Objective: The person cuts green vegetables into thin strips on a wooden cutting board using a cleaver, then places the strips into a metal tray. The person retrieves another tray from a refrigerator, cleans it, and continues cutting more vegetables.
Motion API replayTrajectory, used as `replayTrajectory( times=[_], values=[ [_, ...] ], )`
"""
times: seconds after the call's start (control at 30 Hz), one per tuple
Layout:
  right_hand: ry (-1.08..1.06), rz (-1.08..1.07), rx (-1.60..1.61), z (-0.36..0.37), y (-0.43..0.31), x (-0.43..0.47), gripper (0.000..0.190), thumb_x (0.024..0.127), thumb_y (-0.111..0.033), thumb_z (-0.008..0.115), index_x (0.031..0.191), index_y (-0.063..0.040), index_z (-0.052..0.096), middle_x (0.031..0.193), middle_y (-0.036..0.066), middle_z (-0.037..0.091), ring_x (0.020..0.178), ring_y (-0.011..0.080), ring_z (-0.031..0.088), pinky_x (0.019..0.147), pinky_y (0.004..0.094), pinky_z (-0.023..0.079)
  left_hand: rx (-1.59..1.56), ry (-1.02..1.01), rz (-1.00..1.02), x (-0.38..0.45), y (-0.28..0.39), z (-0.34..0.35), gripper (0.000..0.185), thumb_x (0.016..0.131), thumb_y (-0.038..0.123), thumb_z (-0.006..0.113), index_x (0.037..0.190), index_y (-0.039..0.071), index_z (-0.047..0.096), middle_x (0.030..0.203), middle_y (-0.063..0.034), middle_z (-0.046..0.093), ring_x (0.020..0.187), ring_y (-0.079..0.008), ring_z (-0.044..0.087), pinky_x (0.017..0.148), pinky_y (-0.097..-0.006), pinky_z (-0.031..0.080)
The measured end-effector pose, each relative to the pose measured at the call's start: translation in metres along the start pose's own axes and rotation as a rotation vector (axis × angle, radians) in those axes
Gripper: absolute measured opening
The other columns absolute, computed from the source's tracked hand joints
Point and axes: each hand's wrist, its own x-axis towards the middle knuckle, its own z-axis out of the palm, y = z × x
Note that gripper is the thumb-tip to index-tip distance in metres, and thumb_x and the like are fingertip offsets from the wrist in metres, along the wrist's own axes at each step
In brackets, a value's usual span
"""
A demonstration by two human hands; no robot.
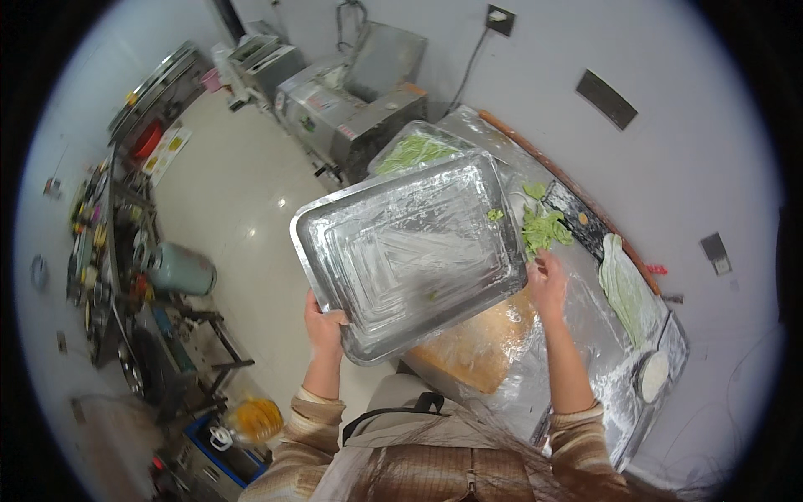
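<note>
My left hand [325, 323] grips the lower left corner of a metal tray [414, 251], its thumb over the rim. The tray is dusted with white powder and has small green scraps on it. At the tray's lower right corner is my right hand [547, 276], fingers curled; whether it holds anything is unclear. Green dough strips [544, 229] lie just beyond it on the metal worktable [583, 314]. Behind the held tray, another tray [376, 164] contains green noodle-like strips. A long pale green folded sheet of dough [624, 288] rests near the wall. Below the tray is a wooden board [483, 351].
A bowl of white powder [654, 376] stands at the table's right end. A long wooden rolling pin [552, 169] lies along the wall edge. A metal machine [351, 106] stands beyond the table. On the left are a gas cylinder [182, 268] and a jug of yellow oil [256, 420].
</note>
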Motion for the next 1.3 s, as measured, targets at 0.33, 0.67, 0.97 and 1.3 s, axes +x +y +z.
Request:
replayTrajectory(
  times=[0.33,0.67,0.97,1.3],
  values=[
    [-0.022,-0.955,-0.396,0.003,-0.115,0.002,0.027,0.07,-0.006,0.061,0.096,-0.009,0.066,0.099,0.006,0.059,0.088,0.0249,0.053,0.075,0.0374,0.042,-0.099,0.089,0.015,-0.117,0.032,-0.073,0.063,0.054,-0.013,0.045,0.116,0.0,0.053,0.091,-0.0042,0.059,0.071,-0.0137,0.056,0.058,-0.0237,0.045],
    [0.212,-0.38,-0.463,0.002,-0.033,0.049,0.058,0.07,0.004,0.058,0.127,-0.001,0.052,0.128,0.022,0.051,0.121,0.0376,0.047,0.102,0.0429,0.038,-0.237,0.333,0.043,-0.14,0.038,-0.167,0.058,0.058,-0.015,0.047,0.114,0.001,0.055,0.086,-0.0029,0.061,0.066,-0.012,0.058,0.053,-0.0238,0.044],
    [0.057,-0.206,-0.241,0.095,-0.056,-0.121,0.024,0.091,-0.018,0.054,0.091,0.004,0.063,0.086,0.023,0.062,0.079,0.038,0.058,0.072,0.0427,0.047,-0.271,0.619,-0.099,-0.078,0.031,-0.308,0.039,0.068,-0.009,0.047,0.104,-0.002,0.059,0.072,-0.0031,0.057,0.053,-0.011,0.051,0.048,-0.0246,0.042],
    [-0.485,-0.465,0.272,0.325,-0.372,-0.11,0.005,0.084,-0.004,0.055,0.086,0.0,0.055,0.081,0.014,0.055,0.075,0.0288,0.055,0.067,0.0368,0.045,-0.554,0.541,-0.06,0.061,0.093,-0.465,0.03,0.068,-0.003,0.058,0.098,-0.006,0.059,0.082,-0.0088,0.06,0.068,-0.0198,0.06,0.061,-0.0315,0.049]
  ],
)
